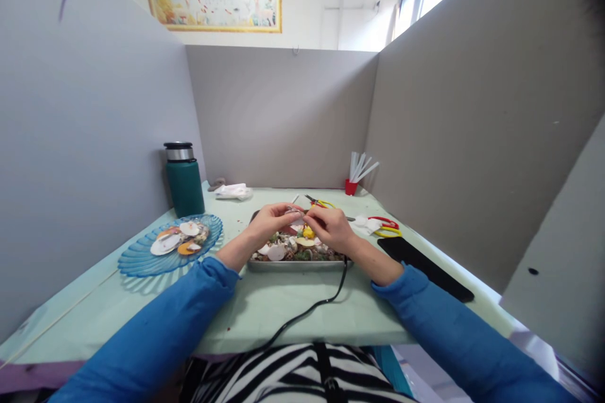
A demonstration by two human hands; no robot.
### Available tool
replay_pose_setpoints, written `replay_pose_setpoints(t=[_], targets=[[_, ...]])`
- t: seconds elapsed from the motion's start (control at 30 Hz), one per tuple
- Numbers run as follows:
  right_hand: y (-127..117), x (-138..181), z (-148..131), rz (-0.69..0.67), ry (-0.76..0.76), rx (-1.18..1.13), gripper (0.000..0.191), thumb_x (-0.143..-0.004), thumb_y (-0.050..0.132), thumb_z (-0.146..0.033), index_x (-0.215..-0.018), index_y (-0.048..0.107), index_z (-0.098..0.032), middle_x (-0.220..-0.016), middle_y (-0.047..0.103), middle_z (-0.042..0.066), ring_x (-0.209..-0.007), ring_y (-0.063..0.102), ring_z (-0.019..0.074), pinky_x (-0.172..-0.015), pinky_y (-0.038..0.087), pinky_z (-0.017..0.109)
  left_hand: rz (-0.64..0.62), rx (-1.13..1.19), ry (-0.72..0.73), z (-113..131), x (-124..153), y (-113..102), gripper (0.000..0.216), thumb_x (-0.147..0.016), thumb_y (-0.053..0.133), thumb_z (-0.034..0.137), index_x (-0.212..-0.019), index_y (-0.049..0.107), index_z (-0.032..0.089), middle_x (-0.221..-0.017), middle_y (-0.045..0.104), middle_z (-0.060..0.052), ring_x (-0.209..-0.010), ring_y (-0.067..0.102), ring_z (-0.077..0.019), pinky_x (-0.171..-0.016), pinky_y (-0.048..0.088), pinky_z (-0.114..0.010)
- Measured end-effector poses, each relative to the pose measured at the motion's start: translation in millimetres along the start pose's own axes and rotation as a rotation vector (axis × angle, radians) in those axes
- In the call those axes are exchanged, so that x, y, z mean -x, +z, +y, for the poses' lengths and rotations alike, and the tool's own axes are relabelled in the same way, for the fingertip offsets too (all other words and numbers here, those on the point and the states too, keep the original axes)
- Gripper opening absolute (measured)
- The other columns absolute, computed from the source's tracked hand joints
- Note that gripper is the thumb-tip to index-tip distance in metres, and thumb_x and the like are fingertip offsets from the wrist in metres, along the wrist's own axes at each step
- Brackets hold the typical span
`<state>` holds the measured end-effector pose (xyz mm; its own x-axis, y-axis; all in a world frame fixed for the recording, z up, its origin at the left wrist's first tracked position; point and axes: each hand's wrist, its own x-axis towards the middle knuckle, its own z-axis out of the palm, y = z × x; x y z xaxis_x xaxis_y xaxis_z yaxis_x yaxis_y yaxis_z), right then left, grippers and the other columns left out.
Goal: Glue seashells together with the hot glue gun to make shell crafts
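Observation:
Both hands meet above a metal tray (295,265) filled with shells and small coloured bits. My left hand (270,222) and my right hand (331,227) have their fingers closed and pinch a small pale object (297,210) between them; it is too small to name. Both arms wear blue sleeves. A yellow piece (308,233) lies in the tray just under my right hand.
A blue glass plate (142,258) with shells lies at the left. A green flask (184,179) stands behind it. Scissors (385,227) and a black phone (425,269) lie at the right. A red cup (351,186) with white sticks stands at the back. Grey partitions enclose the table.

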<state>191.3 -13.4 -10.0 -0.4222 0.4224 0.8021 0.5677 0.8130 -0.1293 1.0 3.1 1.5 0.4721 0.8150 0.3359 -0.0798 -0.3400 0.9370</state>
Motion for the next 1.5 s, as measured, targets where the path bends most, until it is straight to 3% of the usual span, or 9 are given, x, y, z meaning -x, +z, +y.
replay_pose_setpoints(t=[1.03,1.27,1.5], targets=[[0.4,0.8,-1.0,-0.028,-0.057,0.052,0.028,-0.092,0.043,-0.032,-0.073,0.058,-0.018,-0.06,0.054,0.001,-0.054,0.044,0.011,-0.056,0.033,0.023,0.004,-0.078,-0.038,6.4,1.8,2.3,0.033,-0.069,0.068,0.043,-0.081,0.062,0.012,-0.072,0.061,-0.002,-0.067,0.06,-0.0131,-0.057,0.053,-0.024],[0.1,-0.2,-1.8,-0.009,-0.028,0.058,0.03,-0.092,0.043,-0.033,-0.072,0.058,-0.017,-0.057,0.053,0.0,-0.051,0.043,0.0105,-0.055,0.032,0.023,-0.061,-0.055,-0.063,8.2,3.2,4.7,0.036,-0.072,0.064,0.047,-0.09,0.058,0.016,-0.088,0.063,-0.004,-0.073,0.066,-0.017,-0.054,0.053,-0.024],[1.3,0.8,-1.4,-0.019,-0.045,0.056,0.029,-0.092,0.042,-0.032,-0.074,0.06,-0.017,-0.06,0.056,0.001,-0.054,0.045,0.0111,-0.057,0.034,0.023,-0.101,0.003,-0.122,8.0,4.1,8.6,0.038,-0.077,0.057,0.052,-0.087,0.05,0.016,-0.072,0.061,-0.003,-0.065,0.065,-0.0174,-0.052,0.052,-0.026]])
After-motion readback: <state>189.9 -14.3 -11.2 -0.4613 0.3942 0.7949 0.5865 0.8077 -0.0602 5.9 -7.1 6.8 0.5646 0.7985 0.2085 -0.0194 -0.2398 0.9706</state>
